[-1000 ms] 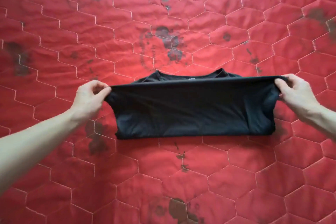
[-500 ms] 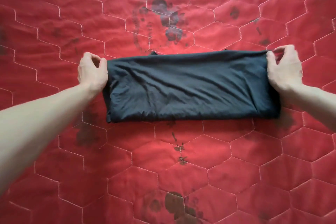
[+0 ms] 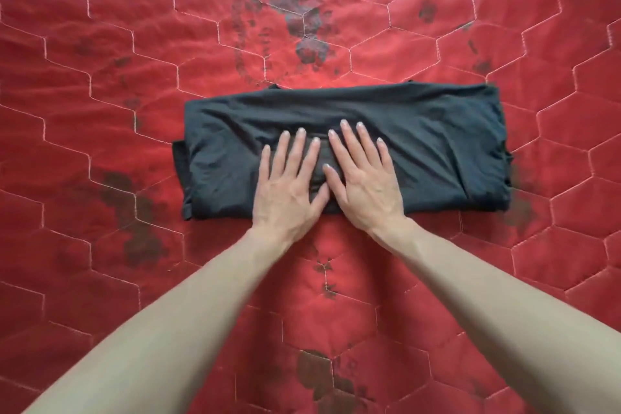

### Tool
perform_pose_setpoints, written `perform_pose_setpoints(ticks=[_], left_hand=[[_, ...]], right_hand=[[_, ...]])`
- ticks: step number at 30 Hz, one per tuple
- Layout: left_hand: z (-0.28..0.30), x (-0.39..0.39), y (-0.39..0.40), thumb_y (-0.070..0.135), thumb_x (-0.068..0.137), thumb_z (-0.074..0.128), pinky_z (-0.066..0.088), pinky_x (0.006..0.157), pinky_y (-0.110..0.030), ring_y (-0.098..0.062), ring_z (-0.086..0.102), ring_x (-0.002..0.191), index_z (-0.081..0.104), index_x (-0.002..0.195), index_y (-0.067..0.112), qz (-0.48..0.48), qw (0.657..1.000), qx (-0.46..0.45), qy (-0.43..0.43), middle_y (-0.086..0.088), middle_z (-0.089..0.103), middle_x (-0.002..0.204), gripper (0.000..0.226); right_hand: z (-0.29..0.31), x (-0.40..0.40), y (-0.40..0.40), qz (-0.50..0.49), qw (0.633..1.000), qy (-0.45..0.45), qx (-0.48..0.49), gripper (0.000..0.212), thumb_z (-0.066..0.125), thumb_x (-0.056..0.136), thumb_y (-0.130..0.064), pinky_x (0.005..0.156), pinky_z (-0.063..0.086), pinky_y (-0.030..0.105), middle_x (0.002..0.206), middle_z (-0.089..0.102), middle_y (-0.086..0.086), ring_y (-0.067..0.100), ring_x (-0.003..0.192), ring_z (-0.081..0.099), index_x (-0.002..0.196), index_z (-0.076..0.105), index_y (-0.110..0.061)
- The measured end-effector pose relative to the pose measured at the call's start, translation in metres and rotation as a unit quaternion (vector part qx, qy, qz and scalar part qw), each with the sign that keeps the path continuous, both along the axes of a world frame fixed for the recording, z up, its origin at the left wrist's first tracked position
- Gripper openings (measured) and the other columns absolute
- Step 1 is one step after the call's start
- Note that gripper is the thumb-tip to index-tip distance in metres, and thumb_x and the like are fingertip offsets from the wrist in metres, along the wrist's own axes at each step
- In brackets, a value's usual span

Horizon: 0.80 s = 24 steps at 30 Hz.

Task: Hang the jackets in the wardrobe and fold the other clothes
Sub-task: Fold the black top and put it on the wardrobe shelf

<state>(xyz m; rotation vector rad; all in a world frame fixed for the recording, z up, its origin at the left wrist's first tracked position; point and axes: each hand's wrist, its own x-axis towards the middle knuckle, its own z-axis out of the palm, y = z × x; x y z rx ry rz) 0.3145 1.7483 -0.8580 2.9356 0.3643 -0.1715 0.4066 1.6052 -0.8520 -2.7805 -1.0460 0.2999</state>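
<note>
Left hand (image 3: 289,191) and right hand (image 3: 364,181), fingers straight, gripping nothing, press mid folded black cotton shirt (image 3: 437,144); smoothing step, probably end-to-end fold next.

A single head-worn camera is looking steeply down and forward over a red quilted cover (image 3: 100,111), which is filling the frame edge to edge. Both bare forearms are entering from the bottom corners and converging toward centre, where the left hand (image 3: 289,185) and right hand (image 3: 363,181) are lying side by side on a folded black garment (image 3: 437,144). The wide-angle lens is bowing the hexagon stitching outward near the edges. The view is sitting close, within arm's reach of the garment. No second view is sharing the scene.
</note>
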Motion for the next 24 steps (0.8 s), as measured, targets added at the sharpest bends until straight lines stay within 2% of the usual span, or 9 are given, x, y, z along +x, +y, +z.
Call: perform_pose_setpoints(ticks=[5,9,11,16,20,22,24], left_hand=[[-0.012,-0.011,0.048,0.064,0.1,0.034,0.007,0.128,-0.06,-0.03,0.01,0.161,0.02,0.166,0.024,0.05,0.998,0.035,-0.027,-0.006,0.015,0.174,0.078],[-0.01,-0.017,0.074,0.065,0.101,0.033,0.005,0.128,-0.059,-0.031,0.006,0.161,0.021,0.166,0.024,0.114,0.992,0.03,-0.034,-0.008,0.013,0.174,0.078],[-0.009,-0.015,0.075,0.066,0.1,0.034,0.005,0.129,-0.057,-0.032,0.003,0.161,0.022,0.166,0.025,0.143,0.989,0.023,-0.038,-0.009,0.011,0.175,0.079],[-0.008,-0.005,0.073,0.073,0.097,0.028,0.008,0.128,-0.06,-0.041,0.002,0.16,0.018,0.167,0.027,0.273,0.961,0.031,-0.021,-0.015,0.007,0.174,0.084],[-0.008,-0.006,0.075,0.071,0.097,0.023,0.007,0.127,-0.062,-0.041,-0.001,0.16,0.016,0.167,0.026,0.245,0.969,0.044,-0.002,-0.019,0.004,0.174,0.083],[-0.009,-0.011,0.074,0.067,0.1,0.026,0.006,0.128,-0.061,-0.038,-0.001,0.161,0.02,0.166,0.024,0.228,0.971,0.061,-0.021,-0.019,0.005,0.173,0.08],[-0.009,-0.017,0.072,0.06,0.102,0.031,0.004,0.129,-0.058,-0.035,0.0,0.161,0.022,0.166,0.022,0.2,0.975,0.08,-0.06,-0.016,0.005,0.174,0.075]], right_hand=[[-0.002,0.039,-0.038,-0.018,0.999,-0.041,-0.02,0.067,0.032,0.107,-0.056,0.129,0.014,0.048,0.175,0.016,0.001,0.023,0.161,0.013,0.166,0.024,-0.027],[0.005,0.08,-0.089,-0.136,0.99,-0.034,-0.016,0.07,0.031,0.105,-0.056,0.126,0.02,0.053,0.174,0.019,0.008,0.031,0.16,0.018,0.166,0.025,-0.022],[0.008,0.092,-0.116,-0.164,0.986,-0.03,-0.023,0.071,0.028,0.105,-0.057,0.127,0.019,0.054,0.174,0.018,0.008,0.031,0.16,0.016,0.166,0.023,-0.022],[0.013,0.098,-0.133,-0.176,0.984,-0.016,-0.015,0.069,0.03,0.105,-0.053,0.128,0.014,0.053,0.175,0.014,0.005,0.029,0.161,0.011,0.167,0.021,-0.023],[0.014,0.087,-0.13,-0.287,0.957,0.005,0.04,0.063,0.032,0.109,-0.046,0.129,0.013,0.052,0.175,0.014,0.006,0.027,0.162,0.009,0.167,0.022,-0.022],[0.017,0.078,-0.132,-0.357,0.932,0.036,0.053,0.062,0.035,0.112,-0.043,0.13,0.008,0.051,0.176,0.01,0.004,0.024,0.162,0.005,0.168,0.016,-0.024],[0.022,0.068,-0.137,-0.386,0.918,0.069,0.054,0.066,0.039,0.11,-0.044,0.129,0.006,0.05,0.176,0.008,0.003,0.023,0.162,0.004,0.168,0.012,-0.025]])
